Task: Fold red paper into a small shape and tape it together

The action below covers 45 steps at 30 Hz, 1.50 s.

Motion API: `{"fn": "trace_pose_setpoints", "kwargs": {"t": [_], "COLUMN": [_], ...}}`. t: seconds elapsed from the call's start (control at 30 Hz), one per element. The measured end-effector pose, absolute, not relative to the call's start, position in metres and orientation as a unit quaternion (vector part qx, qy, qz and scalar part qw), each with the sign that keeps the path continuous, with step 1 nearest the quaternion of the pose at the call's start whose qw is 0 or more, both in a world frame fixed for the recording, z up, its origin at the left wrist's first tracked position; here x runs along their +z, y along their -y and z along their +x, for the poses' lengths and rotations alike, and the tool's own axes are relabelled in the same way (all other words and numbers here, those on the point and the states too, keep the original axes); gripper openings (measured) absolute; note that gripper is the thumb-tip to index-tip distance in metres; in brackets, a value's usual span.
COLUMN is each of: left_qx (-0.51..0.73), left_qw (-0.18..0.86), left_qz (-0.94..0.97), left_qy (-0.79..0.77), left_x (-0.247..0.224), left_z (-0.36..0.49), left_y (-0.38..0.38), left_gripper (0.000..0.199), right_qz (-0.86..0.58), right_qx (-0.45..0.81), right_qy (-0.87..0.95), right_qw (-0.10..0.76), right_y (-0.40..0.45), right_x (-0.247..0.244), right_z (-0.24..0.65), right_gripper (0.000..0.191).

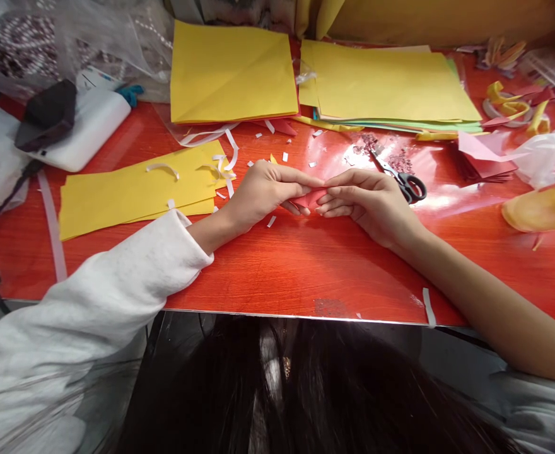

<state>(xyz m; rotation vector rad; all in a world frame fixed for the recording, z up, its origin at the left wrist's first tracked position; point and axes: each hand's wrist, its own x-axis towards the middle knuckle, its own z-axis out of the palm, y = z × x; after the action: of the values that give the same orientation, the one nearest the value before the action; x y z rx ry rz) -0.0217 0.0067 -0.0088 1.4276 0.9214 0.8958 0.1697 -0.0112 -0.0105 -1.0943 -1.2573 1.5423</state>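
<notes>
Both my hands meet over the middle of the red table (pixel 277 277), pinching a small folded piece of red-pink paper (pixel 309 199). My left hand (pixel 270 189) grips its left side between thumb and fingers. On the other side, my right hand (pixel 365 198) holds the paper's upper right edge with thumb and forefinger. The fingers hide much of the paper. Just beyond my right hand lie scissors (pixel 407 181) with black handles, beside a scatter of dark pink bits (pixel 400 161). Small white paper scraps (pixel 271 221) lie around my left hand.
Yellow paper strips (pixel 140 189) lie to the left. Behind are two stacks of yellow sheets (pixel 233 75) (pixel 391 85). A white device (pixel 88 126) with a cable stands at far left. Pink paper pieces (pixel 483 157) and a yellowish cylindrical container (pixel 542 205) are at right.
</notes>
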Motion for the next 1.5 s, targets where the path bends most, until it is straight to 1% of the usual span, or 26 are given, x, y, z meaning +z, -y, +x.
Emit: {"fn": "trace_pose_setpoints", "kwargs": {"t": [0.2,0.43,0.57,0.73,0.87,1.13,1.37,1.5], "left_qx": [0.372,0.351,0.335,0.326,0.340,0.380,0.400,0.406], "left_qw": [0.560,0.543,0.542,0.567,0.574,0.592,0.563,0.539], "left_qz": [0.624,0.650,0.654,0.653,0.641,0.603,0.609,0.619], "left_qy": [-0.398,-0.401,-0.407,-0.383,-0.380,-0.377,-0.391,-0.401], "left_x": [-0.0059,-0.0066,-0.0060,-0.0042,-0.0079,-0.0133,-0.0131,-0.0129], "left_z": [-0.0199,-0.0196,-0.0204,-0.0200,-0.0186,-0.0152,-0.0152,-0.0168], "left_y": [-0.0041,-0.0033,-0.0035,-0.0047,-0.0064,-0.0072,-0.0067,-0.0077], "left_gripper": [0.021,0.024,0.024,0.009,0.006,0.013,0.012,0.008], "right_qz": [-0.427,-0.448,-0.446,-0.453,-0.452,-0.451,-0.448,-0.464], "right_qx": [0.642,0.664,0.666,0.654,0.646,0.630,0.630,0.626], "right_qy": [0.512,0.486,0.481,0.485,0.494,0.497,0.499,0.498], "right_qw": [0.379,0.350,0.356,0.363,0.367,0.390,0.392,0.381], "right_y": [0.0104,0.0069,0.0073,0.0096,0.0116,0.0128,0.0126,0.0092], "right_x": [-0.0074,-0.0054,-0.0047,-0.0047,-0.0050,-0.0098,-0.0084,-0.0078], "right_z": [0.1697,0.1733,0.1739,0.1709,0.1680,0.1660,0.1646,0.1673], "right_gripper": [0.012,0.008,0.006,0.006,0.007,0.007,0.006,0.017]}}
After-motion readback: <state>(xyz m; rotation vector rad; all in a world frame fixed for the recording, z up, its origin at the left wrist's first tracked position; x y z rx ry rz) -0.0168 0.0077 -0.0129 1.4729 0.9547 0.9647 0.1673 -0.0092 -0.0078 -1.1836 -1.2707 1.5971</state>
